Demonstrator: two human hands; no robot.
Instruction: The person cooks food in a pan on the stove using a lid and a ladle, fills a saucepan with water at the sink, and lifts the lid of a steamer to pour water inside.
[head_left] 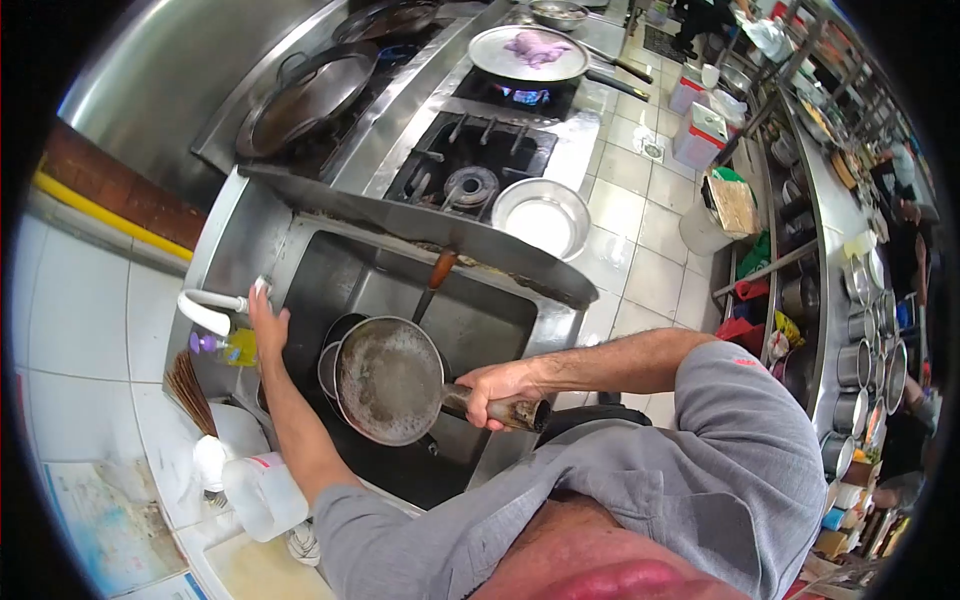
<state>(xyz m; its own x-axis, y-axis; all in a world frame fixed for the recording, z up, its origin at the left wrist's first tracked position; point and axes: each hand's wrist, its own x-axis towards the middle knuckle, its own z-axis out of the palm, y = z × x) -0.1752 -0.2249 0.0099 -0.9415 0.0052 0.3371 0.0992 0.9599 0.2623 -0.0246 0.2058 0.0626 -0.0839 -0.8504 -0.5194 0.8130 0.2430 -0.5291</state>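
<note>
My right hand (497,391) is wrapped round the thick handle of a round pan (390,381), which is held over the sink (490,310). The pan's inside looks wet, with whitish froth near its rim. My left hand (268,320) is raised at the white faucet (208,308), fingertips at its small knob; whether they close on it is hard to tell. Beneath the pan, other cookware lies partly hidden in the sink. A brown-handled utensil (436,282) leans against the sink's far wall. Beside the faucet stands a bottle of yellow liquid (240,347).
Beyond the metal divider (420,226) are a burner (471,187), a metal bowl (541,218) and a large pan with purplish food (530,54) over a flame. A brush (190,398) and a plastic jug (265,495) stand left. Shelves with pots and people are at right.
</note>
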